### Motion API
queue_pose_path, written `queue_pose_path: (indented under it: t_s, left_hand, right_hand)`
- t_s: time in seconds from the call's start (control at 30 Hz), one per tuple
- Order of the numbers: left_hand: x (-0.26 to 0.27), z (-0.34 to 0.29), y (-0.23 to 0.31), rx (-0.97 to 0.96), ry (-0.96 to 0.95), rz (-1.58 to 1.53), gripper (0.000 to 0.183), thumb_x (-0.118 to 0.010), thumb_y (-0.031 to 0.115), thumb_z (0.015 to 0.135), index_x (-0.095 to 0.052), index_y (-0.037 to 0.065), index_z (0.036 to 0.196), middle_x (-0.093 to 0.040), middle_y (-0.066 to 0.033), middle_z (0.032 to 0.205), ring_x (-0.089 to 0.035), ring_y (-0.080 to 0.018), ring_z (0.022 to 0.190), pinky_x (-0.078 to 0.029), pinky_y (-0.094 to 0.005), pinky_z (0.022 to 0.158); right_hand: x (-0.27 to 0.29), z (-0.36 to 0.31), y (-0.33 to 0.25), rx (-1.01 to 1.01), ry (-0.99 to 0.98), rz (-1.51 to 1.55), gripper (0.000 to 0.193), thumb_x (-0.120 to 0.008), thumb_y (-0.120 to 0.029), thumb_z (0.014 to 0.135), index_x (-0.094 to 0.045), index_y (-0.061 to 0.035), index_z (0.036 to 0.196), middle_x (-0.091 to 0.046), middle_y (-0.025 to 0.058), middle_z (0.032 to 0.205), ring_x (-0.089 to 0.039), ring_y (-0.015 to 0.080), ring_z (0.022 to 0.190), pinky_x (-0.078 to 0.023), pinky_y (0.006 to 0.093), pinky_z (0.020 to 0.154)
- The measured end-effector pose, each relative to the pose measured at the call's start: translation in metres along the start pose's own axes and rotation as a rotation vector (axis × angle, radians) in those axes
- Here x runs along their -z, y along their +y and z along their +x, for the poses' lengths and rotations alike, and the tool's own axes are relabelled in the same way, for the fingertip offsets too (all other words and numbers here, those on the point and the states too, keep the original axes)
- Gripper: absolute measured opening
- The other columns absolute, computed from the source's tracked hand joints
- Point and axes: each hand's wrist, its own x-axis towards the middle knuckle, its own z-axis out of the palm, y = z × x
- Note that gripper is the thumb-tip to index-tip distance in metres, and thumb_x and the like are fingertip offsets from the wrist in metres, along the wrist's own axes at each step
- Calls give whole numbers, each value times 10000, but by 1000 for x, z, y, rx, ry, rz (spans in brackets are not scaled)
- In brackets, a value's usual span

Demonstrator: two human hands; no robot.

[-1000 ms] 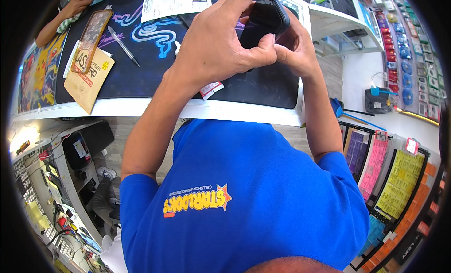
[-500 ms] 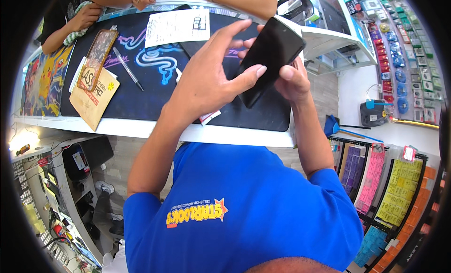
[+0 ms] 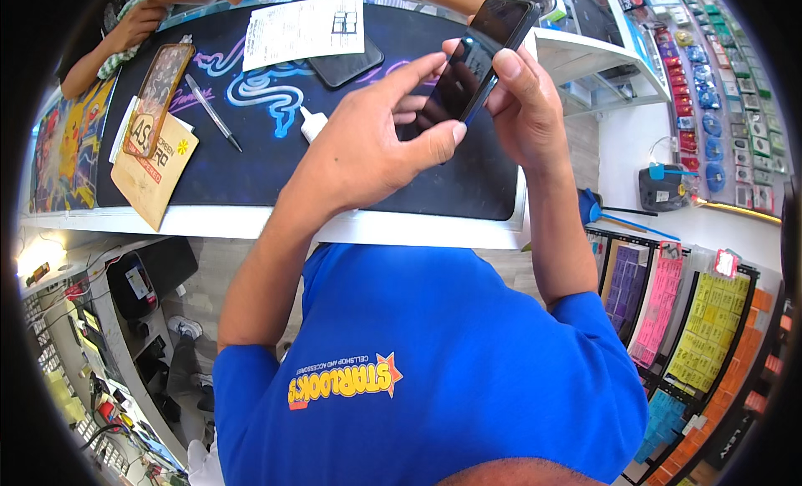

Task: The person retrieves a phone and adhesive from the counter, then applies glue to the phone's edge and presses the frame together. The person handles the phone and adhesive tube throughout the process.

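Over a dark counter mat (image 3: pixel 468 187), a worker's left hand (image 3: pixel 359 152) grips a black phone (image 3: pixel 455 89) by its edges, the right hand (image 3: pixel 532 110) clamped on a second dark slab (image 3: pixel 505 22) just beyond; handling both seems the step, demanding steady fingers next.

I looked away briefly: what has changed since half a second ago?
The left hand drew back, uncovering more of the black phone under the paper. Two overlapping dark slabs show between it and the right hand; one showed before. Pen, patterned case and envelope stayed.
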Motion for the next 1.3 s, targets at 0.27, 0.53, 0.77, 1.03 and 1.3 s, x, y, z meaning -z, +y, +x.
queue_pose_path:
  t_s: [0.27,0.53,0.77,1.03,1.3]
  left_hand:
    - [3,6,-6,-33,21,-49,661,-728,267,953,-489,23,1518,-631,-187,1363,-621,-250,1275,-472,-370,1106]
    - [6,11,-11,48,4,-186,750,-759,218,896,-429,-27,1523,-642,-228,1323,-662,-272,1194,-533,-358,1023]
    - [12,15,-10,91,-79,-362,731,-727,146,952,-355,-72,1541,-596,-161,1346,-628,-202,1197,-531,-305,1000]
    - [4,12,7,-7,-20,-357,755,-658,45,897,-304,-79,1552,-545,-189,1398,-643,-199,1167,-544,-298,983]
    - [5,17,-7,0,-14,-256,774,-667,61,849,-328,-87,1529,-557,-196,1383,-648,-193,1131,-544,-308,996]
  right_hand:
    - [-11,-7,-4,-39,57,-218,591,-697,-418,963,-586,13,1352,-685,31,1067,-622,67,863,-481,225,767]
    - [10,-1,11,-48,-43,-195,517,-699,-418,977,-612,-8,1279,-687,29,1054,-658,83,895,-525,251,868]
    - [-4,4,5,-150,-4,-169,601,-769,-382,934,-573,11,1345,-664,39,1179,-612,70,963,-481,195,775]
    - [-36,1,-17,-260,73,-243,672,-779,-393,918,-555,6,1410,-659,46,1231,-617,83,992,-484,205,799]
    - [-19,0,1,-185,16,-231,716,-777,-385,915,-521,10,1454,-644,38,1249,-600,76,1012,-462,196,800]
